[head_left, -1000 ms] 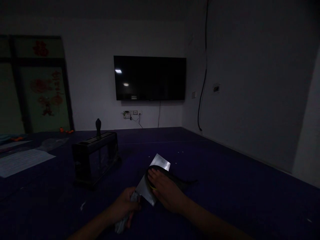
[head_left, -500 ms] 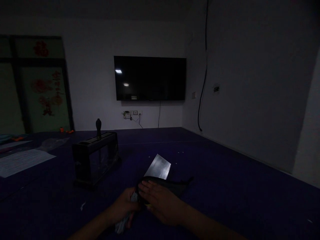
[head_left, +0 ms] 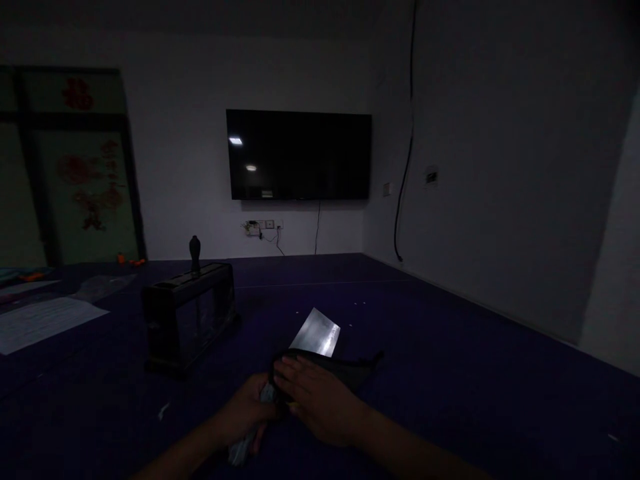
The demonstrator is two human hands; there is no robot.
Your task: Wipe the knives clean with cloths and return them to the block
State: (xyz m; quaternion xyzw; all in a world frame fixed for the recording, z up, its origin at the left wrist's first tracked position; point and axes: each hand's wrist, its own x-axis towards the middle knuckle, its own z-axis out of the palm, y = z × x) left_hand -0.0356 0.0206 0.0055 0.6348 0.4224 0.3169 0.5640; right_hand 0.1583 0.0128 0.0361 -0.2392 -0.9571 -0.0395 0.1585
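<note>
My left hand [head_left: 246, 408] is closed around a pale grey, crumpled-looking bundle [head_left: 243, 448], whose lower end sticks out below the fingers. Beside it, my right hand [head_left: 320, 400] lies over a dark, soft-looking piece [head_left: 350, 370] with a pointed end to the right. Its fingers are together on top, and a small yellow spot shows near the thumb. Beyond the fingers a shiny silvery flat sheet [head_left: 316, 333] reaches out from behind the dark piece. Dim light and my fingers hide how these things join.
A black frame-like box with clear sides [head_left: 200, 320] and a dark knob on top stands at the left on the purple surface [head_left: 450, 373]. Printed paper [head_left: 50, 323] and clear plastic [head_left: 105, 287] lie farther left. Small white scraps are scattered about. A television [head_left: 300, 157] hangs on the far wall.
Both hands keep nearly the same place and hold. The whole view has shifted very slightly; nothing has been let go.
</note>
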